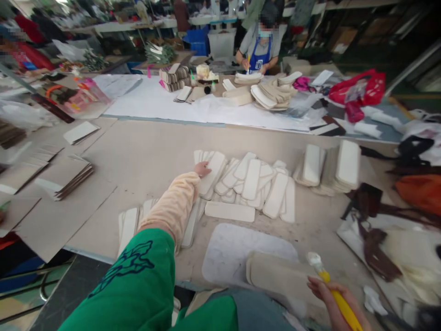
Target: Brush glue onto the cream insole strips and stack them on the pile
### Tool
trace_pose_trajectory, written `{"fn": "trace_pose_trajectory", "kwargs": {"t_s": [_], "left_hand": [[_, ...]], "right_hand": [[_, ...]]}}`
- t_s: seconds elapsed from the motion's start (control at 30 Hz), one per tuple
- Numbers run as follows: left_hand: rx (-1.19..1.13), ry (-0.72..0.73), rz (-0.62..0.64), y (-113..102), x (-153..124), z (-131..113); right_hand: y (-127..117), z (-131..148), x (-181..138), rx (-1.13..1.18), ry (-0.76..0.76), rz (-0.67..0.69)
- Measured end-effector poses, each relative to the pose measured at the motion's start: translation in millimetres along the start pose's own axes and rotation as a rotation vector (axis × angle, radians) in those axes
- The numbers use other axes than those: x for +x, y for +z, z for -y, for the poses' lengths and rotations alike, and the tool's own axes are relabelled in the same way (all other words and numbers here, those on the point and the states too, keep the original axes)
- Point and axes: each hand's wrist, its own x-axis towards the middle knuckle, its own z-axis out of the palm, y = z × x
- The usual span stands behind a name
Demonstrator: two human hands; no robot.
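My left hand [201, 170] reaches forward in a peach cuff and green sleeve, its fingers resting on a white oblong insole piece [213, 171] at the left end of a spread pile of such pieces [257, 184]. Whether it grips the piece I cannot tell. My right hand [329, 294] is at the bottom right, closed on a yellow-handled brush [336, 292] whose white head points up-left. The brush head hovers over a beige insole [279, 276] lying on a white mat [234, 248] at the table's near edge.
Two stacks of white pieces [330, 168] stand right of the pile. Cardboard sheets [64, 177] lie at left. Brown and orange straps and material [386, 230] crowd the right. Across the table a person in a blue apron [260, 46] works on stacked insoles [272, 94].
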Motion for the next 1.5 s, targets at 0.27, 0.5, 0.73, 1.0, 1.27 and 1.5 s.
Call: {"fn": "trace_pose_trajectory", "kwargs": {"t_s": [0.27,0.5,0.73,1.0,1.27,1.5], "left_hand": [[0.555,0.44,0.037,44.2,-45.4,29.5],[0.469,0.804,0.613,104.1,-258.6,119.7],[0.589,0.699,0.618,126.3,-313.2,138.7],[0.584,0.697,0.57,130.3,-316.1,148.8],[0.529,0.719,0.512,134.7,-319.8,159.8],[0.519,0.737,0.464,134.2,-323.2,160.8]], "right_hand": [[-42.6,-38.8,-0.3,0.091,-0.135,-0.066],[-38.6,-54.0,-3.6,0.29,-0.01,0.128],[-38.0,-45.7,-11.5,0.09,-0.142,0.302],[-11.9,-25.5,-13.0,-0.103,-0.295,0.465],[18.4,-29.7,-6.1,-0.209,-0.402,0.603],[33.6,-35.6,-0.4,-0.16,-0.385,0.623]]}}
